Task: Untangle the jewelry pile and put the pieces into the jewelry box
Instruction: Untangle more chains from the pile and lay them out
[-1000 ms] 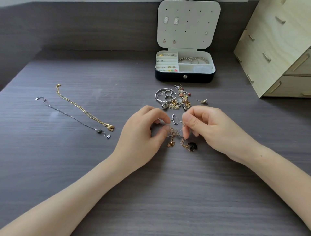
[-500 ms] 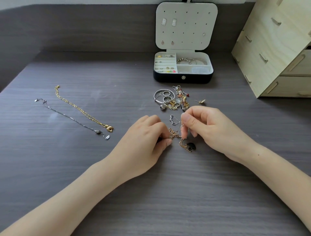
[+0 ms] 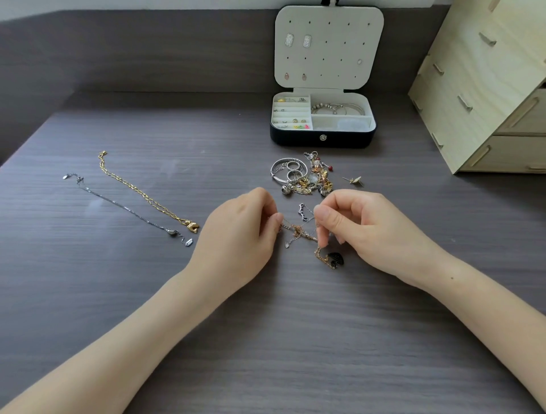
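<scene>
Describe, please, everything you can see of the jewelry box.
The jewelry box stands open on the table beyond the pile. It is dark outside with a round front snap, pale inside. Its upright lid holds a few earrings. Its left slots hold small pieces; bangles lie in the back right compartment.

Table (image 3: 118, 310): dark grey wood-grain top
Back panel (image 3: 147, 50): matching grey, rose along the far edge
Wall (image 3: 147, 3): pale strip above
Drawer unit (image 3: 487, 88): pale plywood, stood far right
Light: soft, even
</scene>
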A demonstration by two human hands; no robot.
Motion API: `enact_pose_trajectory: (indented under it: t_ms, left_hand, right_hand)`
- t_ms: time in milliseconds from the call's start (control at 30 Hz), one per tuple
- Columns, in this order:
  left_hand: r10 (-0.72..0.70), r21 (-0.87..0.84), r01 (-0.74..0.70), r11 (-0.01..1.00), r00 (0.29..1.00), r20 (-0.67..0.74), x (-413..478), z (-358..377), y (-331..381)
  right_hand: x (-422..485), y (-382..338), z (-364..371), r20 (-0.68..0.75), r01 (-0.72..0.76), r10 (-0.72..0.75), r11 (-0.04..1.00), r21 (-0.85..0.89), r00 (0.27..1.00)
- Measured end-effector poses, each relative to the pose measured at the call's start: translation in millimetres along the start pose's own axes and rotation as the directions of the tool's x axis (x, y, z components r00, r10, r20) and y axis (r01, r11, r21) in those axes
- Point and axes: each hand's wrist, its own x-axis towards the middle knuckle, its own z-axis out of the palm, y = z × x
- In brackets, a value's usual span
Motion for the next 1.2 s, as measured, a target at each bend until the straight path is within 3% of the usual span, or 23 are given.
enact_pose_trajectory:
  t_ms: [100, 200, 367, 600, 733, 933, 1067, 1200]
  left_hand:
    - [0.038, 0.083, -0.033, 0.996, 0.998, -0.055, 1, 3, 1]
    - [0.13, 0.035, -0.128, 0.991, 0.99, -0.061, 0, 0, 4]
    - [0.17, -0.027, -0.168, 0.985, 0.979, 0.11, -5, 0, 6]
    - [0.249, 0.11, -0.275, 0.955, 0.947, 0.204, -9, -15, -3]
    - [0.199, 0.066, -0.235, 0.97, 0.919, 0.339, -10, -27, -7]
    - [0.127, 0.085, -0.184, 0.979, 0.881, 0.455, -10, -36, -7]
    - [0.128, 0.073, -0.188, 0.979, 0.859, 0.496, -11, -42, -7]
    - [0.112, 0.064, -0.171, 0.983, 0.841, 0.53, -11, -46, -7]
  right_hand:
    - [0, 1, 0, -0.008, 0.008, -0.008, 1.0, -0.001, 1.0]
    - [1, 1, 0, -0.015, 0.006, -0.006, 1.0, -0.002, 1.0]
    - [1, 0, 1, -0.011, 0.0, 0.0, 1.0, -0.008, 1.0]
    - [-1, -1, -2, 0.004, -0.004, 0.004, 1.0, -0.012, 1.0]
    - [-2, -1, -1, 0.034, -0.012, 0.012, 1.0, -0.001, 0.999]
    - [-6, 1, 1, 0.077, 0.058, -0.045, 0.984, -0.17, 0.996]
    - [-9, 4, -1, 0.144, 0.13, -0.088, 0.938, -0.32, 0.986]
    - [-8, 7, -1, 0.185, 0.214, -0.158, 0.915, -0.342, 0.97]
